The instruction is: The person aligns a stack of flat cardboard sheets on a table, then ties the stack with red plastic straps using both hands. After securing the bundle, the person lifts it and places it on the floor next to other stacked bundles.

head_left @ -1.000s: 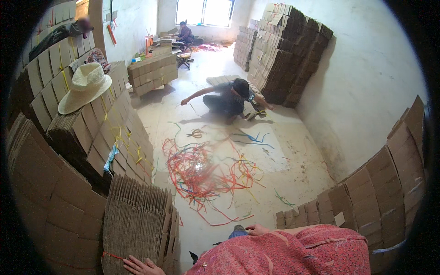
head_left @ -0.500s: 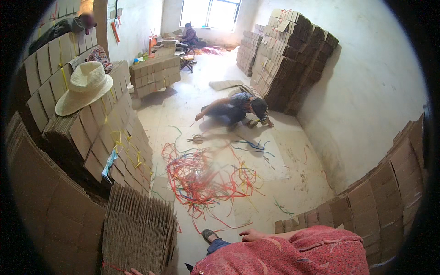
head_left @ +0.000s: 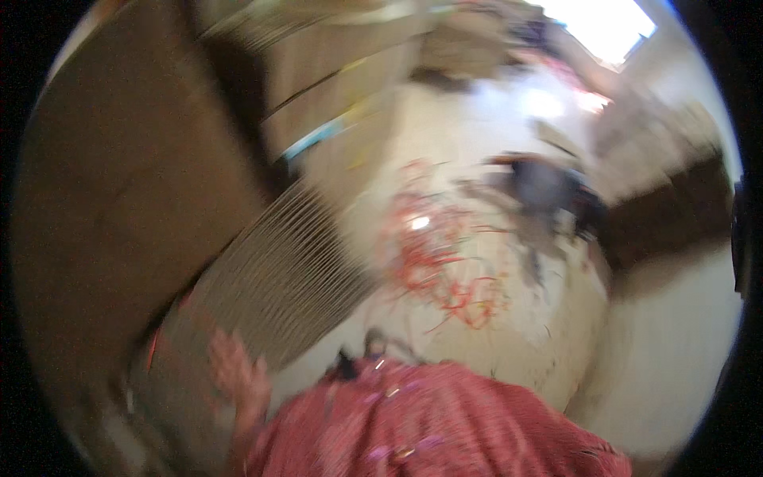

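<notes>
Blurred by motion, my left hand [head_left: 238, 372] reaches in from the lower left and lies against a tall bundle of flattened cardboard [head_left: 278, 278]. Its fingers look stretched out, not wrapped round anything. The bundle's many thin layers show as parallel edges, and a red strap [head_left: 152, 348] runs near its left end. My right hand is out of view. The red patterned top I wear fills the lower middle.
Large cardboard stacks [head_left: 119, 175] rise close on the left. A tangle of red straps [head_left: 433, 254] covers the floor ahead. Beyond it a blurred person [head_left: 548, 187] crouches low. More stacked cardboard [head_left: 660, 183] stands by the right wall, under a bright window [head_left: 604, 28].
My view has swung left and tilted, smearing the picture. The layered cardboard bundle is now more central, and my left hand shows more fully on it. My right hand has left the view.
</notes>
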`<state>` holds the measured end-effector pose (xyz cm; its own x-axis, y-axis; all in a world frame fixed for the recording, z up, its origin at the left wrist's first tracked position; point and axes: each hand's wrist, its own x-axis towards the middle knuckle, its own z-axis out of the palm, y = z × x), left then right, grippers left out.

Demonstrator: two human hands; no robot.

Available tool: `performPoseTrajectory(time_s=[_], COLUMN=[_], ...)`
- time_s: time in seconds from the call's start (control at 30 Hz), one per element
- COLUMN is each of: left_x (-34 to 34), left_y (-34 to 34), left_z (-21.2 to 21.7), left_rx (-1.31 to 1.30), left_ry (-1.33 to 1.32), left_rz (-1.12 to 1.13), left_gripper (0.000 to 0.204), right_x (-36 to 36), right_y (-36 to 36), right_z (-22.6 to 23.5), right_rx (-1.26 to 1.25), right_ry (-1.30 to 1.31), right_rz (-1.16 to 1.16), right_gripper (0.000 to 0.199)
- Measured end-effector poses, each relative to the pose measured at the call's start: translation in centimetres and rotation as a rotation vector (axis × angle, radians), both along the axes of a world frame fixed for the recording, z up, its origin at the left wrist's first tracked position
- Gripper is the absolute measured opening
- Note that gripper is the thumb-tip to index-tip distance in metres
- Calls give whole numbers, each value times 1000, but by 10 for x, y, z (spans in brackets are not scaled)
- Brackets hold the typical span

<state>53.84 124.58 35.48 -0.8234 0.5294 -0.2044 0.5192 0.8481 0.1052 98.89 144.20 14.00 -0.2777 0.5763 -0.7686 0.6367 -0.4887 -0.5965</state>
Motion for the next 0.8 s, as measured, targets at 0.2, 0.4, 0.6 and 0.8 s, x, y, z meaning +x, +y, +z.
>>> performPoseTrajectory(time_s=[0.2,0.4,0.6,0.8], left_x=[-50,-23,-16,55], left_y=[-45,-43,-53,-83], left_z=[-39,-12,-13,-72], left_rx=[194,242,539,1244], left_ry=[207,152,241,93], left_rz=[-75,4,-40,47], left_gripper=[65,63,54,33], right_x=[-221,-401,-535,-573], right_y=[70,45,-35,-66], right_z=[170,313,262,209], right_rx=[268,1019,1396,1871], right_ry=[371,876,900,760], right_rz=[232,1157,1464,1432], right_gripper=[30,30,35,48])
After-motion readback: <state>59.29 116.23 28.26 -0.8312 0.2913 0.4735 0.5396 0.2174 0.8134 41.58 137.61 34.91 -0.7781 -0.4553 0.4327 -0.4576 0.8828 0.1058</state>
